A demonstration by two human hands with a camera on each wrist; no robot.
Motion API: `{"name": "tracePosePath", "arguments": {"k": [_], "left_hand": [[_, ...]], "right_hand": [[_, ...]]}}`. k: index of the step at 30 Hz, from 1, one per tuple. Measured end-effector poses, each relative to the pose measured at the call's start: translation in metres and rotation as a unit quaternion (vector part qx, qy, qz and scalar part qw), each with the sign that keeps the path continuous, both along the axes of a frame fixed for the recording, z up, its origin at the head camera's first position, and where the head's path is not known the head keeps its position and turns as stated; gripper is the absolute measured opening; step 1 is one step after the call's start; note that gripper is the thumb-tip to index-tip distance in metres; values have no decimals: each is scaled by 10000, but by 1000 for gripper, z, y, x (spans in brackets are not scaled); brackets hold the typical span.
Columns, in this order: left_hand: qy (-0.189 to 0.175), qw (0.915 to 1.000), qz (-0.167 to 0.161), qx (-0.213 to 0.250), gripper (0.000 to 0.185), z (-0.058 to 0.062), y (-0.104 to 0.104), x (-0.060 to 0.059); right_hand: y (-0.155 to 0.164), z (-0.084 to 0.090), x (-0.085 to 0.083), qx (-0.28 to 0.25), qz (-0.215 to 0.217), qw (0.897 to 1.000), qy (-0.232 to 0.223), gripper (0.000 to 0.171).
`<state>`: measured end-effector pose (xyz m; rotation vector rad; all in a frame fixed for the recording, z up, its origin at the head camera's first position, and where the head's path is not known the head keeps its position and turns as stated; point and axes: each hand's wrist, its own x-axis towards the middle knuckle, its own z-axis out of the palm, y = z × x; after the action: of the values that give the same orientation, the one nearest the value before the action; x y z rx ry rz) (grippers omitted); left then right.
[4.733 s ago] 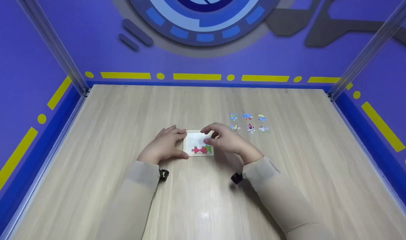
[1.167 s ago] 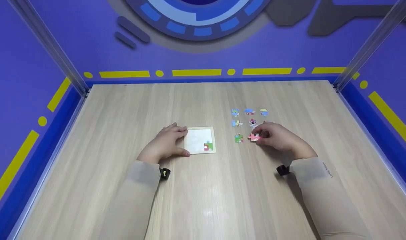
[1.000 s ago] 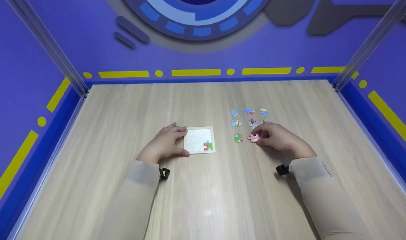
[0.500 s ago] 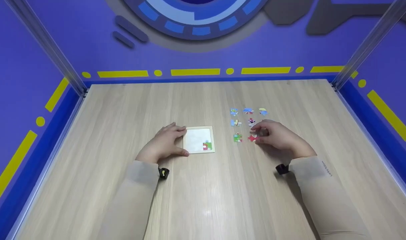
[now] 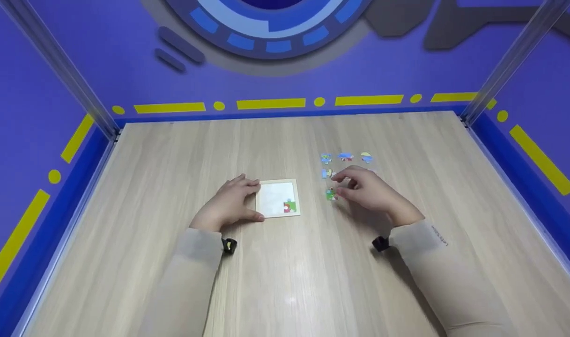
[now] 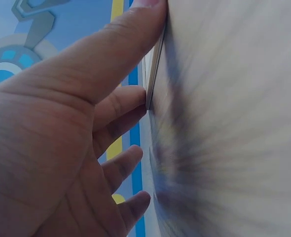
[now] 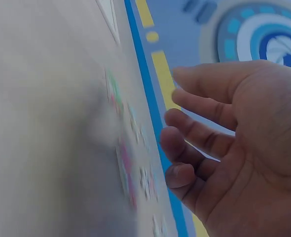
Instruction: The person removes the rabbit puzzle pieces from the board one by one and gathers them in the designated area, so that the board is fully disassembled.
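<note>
A small square puzzle tray with a pale frame and white bed lies flat on the table. One green and red puzzle piece sits in its lower right corner. My left hand holds the tray's left side, thumb at the near corner and index finger at the far corner. To the right, my right hand hovers with bent, parted fingers and nothing between them. Its fingertips are close by a loose green puzzle piece. In the right wrist view a pink puzzle piece lies on the table; from the head it is hidden behind that hand.
Several loose puzzle pieces form rows on the table right of the tray, with a blue and red piece and a yellow and blue piece in the far row. Blue-purple walls enclose the wooden table at back and sides.
The right hand took the pink and red piece out of the tray, laid it down beside the loose pieces, let go and shifted left toward the green piece. The left hand stays at the tray.
</note>
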<state>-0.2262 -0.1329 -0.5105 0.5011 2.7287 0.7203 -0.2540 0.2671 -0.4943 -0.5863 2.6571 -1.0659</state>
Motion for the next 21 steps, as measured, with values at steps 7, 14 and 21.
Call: {"name": "tracePosePath", "arguments": {"k": [7,14,21], "left_hand": [[-2,9999,-71,-108,96,0,0,1],[-52,9999,79,-96,91,2,2,3],[-34,9998,154,-152,89,2,5,3]], "right_hand": [[-48,15,6,-20,316,9995,81,38],[-84,28,9,-341,260,9991,41,37],[-104,14,13,-478,350,9982,-107,39]]}}
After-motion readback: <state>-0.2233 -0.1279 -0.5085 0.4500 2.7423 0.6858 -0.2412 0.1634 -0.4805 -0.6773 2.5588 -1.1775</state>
